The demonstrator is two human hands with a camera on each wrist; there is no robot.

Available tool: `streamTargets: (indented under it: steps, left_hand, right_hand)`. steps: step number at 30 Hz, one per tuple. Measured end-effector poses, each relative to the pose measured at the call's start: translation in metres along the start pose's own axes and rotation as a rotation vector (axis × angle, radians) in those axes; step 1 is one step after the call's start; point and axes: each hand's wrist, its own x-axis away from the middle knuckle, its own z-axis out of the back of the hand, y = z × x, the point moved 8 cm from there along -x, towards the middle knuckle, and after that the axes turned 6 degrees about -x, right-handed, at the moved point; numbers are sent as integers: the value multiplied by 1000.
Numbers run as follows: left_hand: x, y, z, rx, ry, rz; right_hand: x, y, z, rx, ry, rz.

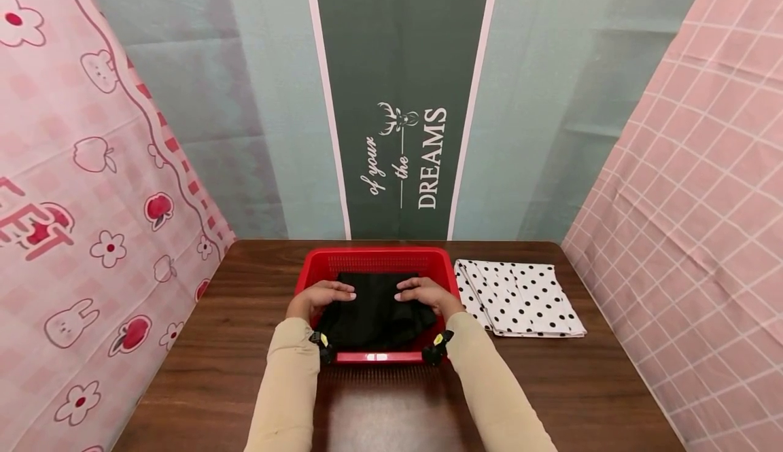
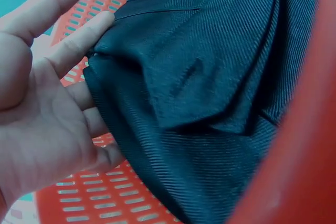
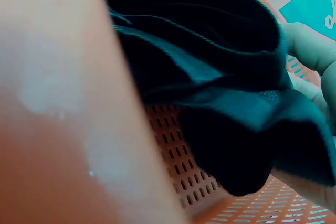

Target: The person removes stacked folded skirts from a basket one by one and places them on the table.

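Note:
A red plastic basket (image 1: 374,259) stands on the brown table, and a folded black cloth (image 1: 374,310) lies in it. My left hand (image 1: 321,296) is at the cloth's left edge. In the left wrist view its index finger (image 2: 84,38) lies straight along the cloth (image 2: 210,77), the other fingertips are tucked under the edge, and the thumb stands clear. My right hand (image 1: 428,295) holds the cloth's right side. In the right wrist view the cloth (image 3: 210,72) hangs bunched above the basket floor (image 3: 184,156), with a finger (image 3: 310,43) above it and the hand below.
A folded white cloth with black dots (image 1: 517,296) lies on the table just right of the basket. Patterned fabric walls close in the table at the back, left and right. Bare table (image 1: 245,343) stretches to the left and toward me.

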Motion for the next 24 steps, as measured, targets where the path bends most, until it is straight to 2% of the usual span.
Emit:
streamTargets:
  steps: [7, 14, 19, 24]
  left_hand:
    - [4, 10, 9, -63, 114, -54]
    - [8, 16, 16, -107, 195, -93]
    - [14, 20, 20, -99, 260, -129]
    - [21, 26, 24, -41, 299, -172]
  right_hand:
    - [1, -10, 1, 27, 79, 68]
    - [6, -24, 4, 21, 151, 122]
    - [12, -33, 7, 26, 161, 175]
    - [17, -38, 9, 3, 167, 208]
